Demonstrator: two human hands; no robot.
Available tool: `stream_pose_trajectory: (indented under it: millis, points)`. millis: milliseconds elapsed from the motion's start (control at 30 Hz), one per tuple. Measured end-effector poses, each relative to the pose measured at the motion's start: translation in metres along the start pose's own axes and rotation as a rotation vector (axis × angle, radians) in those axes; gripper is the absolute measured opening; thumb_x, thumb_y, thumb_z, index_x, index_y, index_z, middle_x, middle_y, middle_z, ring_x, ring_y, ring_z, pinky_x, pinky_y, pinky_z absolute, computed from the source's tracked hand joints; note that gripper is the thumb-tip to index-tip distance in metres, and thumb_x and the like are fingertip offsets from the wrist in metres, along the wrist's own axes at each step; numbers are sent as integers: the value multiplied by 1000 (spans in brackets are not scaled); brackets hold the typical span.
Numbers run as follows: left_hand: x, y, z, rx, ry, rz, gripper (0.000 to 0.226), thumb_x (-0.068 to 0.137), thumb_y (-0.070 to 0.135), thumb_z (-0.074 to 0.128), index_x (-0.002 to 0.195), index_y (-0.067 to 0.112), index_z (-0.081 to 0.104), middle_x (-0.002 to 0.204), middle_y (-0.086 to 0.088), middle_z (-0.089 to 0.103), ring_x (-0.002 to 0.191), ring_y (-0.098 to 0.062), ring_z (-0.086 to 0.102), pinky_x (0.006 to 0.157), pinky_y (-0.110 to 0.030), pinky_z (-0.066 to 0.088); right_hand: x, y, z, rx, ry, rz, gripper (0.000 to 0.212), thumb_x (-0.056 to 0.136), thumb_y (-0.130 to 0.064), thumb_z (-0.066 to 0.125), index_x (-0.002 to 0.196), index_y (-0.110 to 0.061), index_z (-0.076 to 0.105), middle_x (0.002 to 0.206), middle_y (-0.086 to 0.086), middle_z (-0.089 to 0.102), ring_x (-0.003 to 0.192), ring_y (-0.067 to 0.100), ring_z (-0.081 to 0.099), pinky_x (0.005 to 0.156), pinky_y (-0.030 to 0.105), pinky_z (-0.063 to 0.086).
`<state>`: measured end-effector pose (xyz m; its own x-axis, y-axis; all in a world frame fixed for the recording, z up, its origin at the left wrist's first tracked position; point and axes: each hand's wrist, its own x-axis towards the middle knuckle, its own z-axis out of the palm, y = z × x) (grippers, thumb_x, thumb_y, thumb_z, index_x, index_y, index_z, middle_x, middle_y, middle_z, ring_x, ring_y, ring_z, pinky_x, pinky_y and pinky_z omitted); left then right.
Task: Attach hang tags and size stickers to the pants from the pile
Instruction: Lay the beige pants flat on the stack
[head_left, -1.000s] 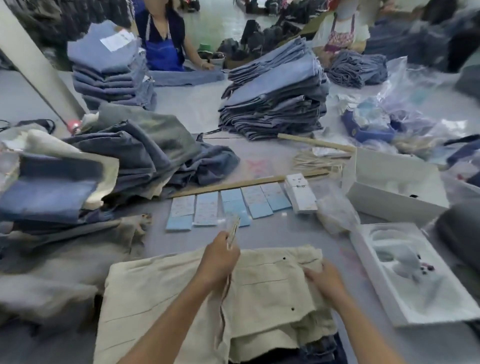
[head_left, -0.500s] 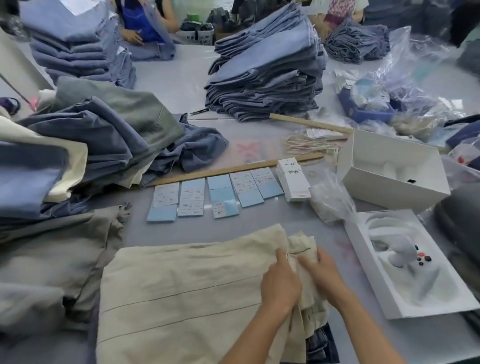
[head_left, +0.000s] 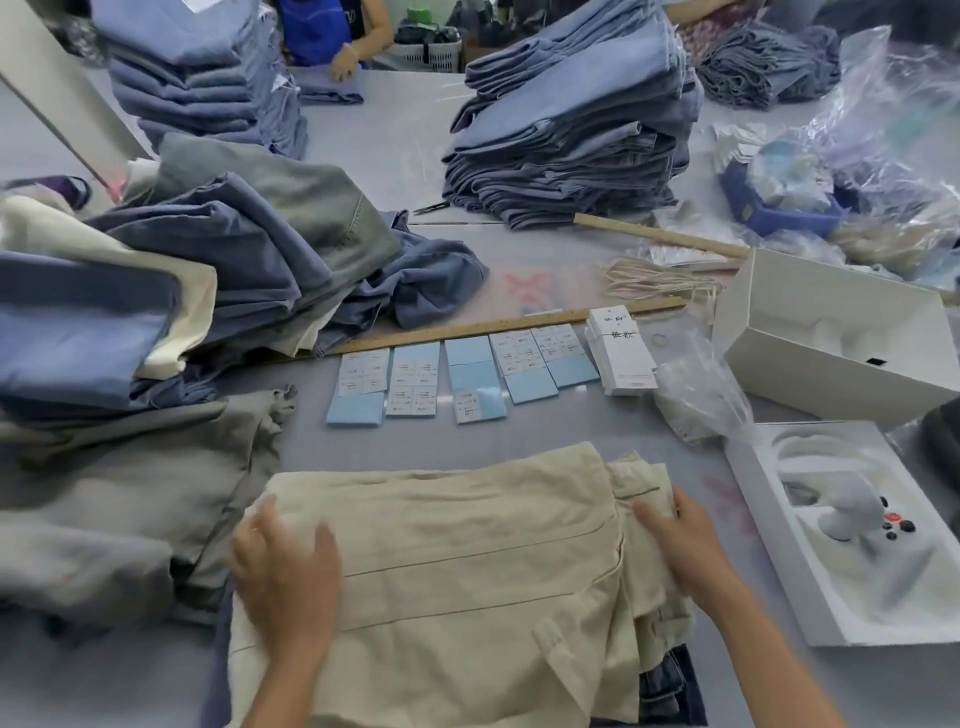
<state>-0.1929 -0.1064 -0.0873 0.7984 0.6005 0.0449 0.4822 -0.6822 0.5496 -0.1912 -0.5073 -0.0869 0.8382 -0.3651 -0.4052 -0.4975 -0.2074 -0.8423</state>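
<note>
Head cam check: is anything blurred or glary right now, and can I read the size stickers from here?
Head view: the left hand is motion-smeared on the beige pants, the right hand sharper; the size sticker sheets show print but too small to read; the clear plastic bags throw glare top right; wide-angle bending curves the table edges; lighting is even, shadows soft.

A grey surface (head_left: 519, 447) is carrying a long wooden ruler (head_left: 493, 326) lying just behind a row of cards. A second wooden ruler (head_left: 660, 236) is lying farther back, at an angle. An open white box (head_left: 831, 332) is sitting at the right; nearer, a white moulded tray (head_left: 769, 525) is holding a small white device (head_left: 852, 512) beside red and black dots. Crumpled clear plastic bags (head_left: 883, 130) are piling up at the far right. Across the surface, a person in a blue apron (head_left: 322, 31) is resting a hand on blue cloth, near a grey plastic basket (head_left: 431, 52).
</note>
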Motion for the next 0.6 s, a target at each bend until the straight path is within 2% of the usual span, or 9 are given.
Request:
stream_pose_trajectory:
  millis: [100,167,200,267,333,400,467,533,600]
  points:
    - [34,-50,-22,80,-256,-381,84,79,54,80,137,1,48,137,-34,50,125,-50,47,102,-59,40,-1,0,2,-10,12,18,22,98,-24,65,118,-16,66,115,6,72,101,21,68,87,43,57]
    - [43,-63,-32,-67,-411,-435,89,74,62,79,133,0,54,132,-28,59,123,-45,55,101,-52,46,-2,-4,2,6,-8,30,31,95,-38,68,118,-18,66,116,3,72,103,19,69,88,41,57]
    - [44,-64,-36,-189,-440,-421,84,72,59,81,129,2,56,125,-23,64,118,-42,59,100,-50,48,-3,-7,3,4,-36,30,39,90,-46,71,119,-21,67,115,0,72,104,18,69,89,41,57]
    - [41,-62,-44,-363,-452,-355,55,80,37,86,117,10,56,111,-9,67,109,-33,62,91,-44,50,-8,-12,7,-49,-94,18,58,79,-52,81,124,-21,61,117,-4,70,108,18,67,92,42,56]
    - [37,-57,-50,-405,-486,-224,31,89,19,79,100,19,51,98,3,61,100,-30,61,78,-36,45,-14,-20,9,-128,-88,0,64,75,-42,88,125,-21,53,117,-6,65,106,15,64,86,36,55]
    - [35,-54,-58,-332,-404,-84,30,88,21,79,94,21,49,90,1,63,88,-33,62,74,-41,45,-19,-31,4,-146,-68,-52,57,75,-30,90,119,-27,54,112,-9,67,94,5,67,71,22,52]
    - [40,-56,-73,-263,-163,3,34,85,34,81,98,25,52,83,3,67,77,-32,62,71,-44,47,-21,-43,-11,-89,-30,-124,50,74,-24,90,111,-39,60,100,-14,73,83,-4,69,60,13,52]
    - [49,-62,-87,-297,35,-43,47,78,53,83,104,28,52,83,2,66,75,-30,60,70,-44,47,-24,-53,-27,7,35,-190,49,74,-19,89,99,-51,64,95,-18,75,79,-4,71,55,12,54]
    - [54,-66,-86,-294,5,-128,53,75,63,79,103,29,50,88,-6,66,81,-31,60,73,-46,49,-23,-52,-36,82,43,-163,46,73,-21,89,96,-51,65,94,-16,76,79,3,73,54,18,57]
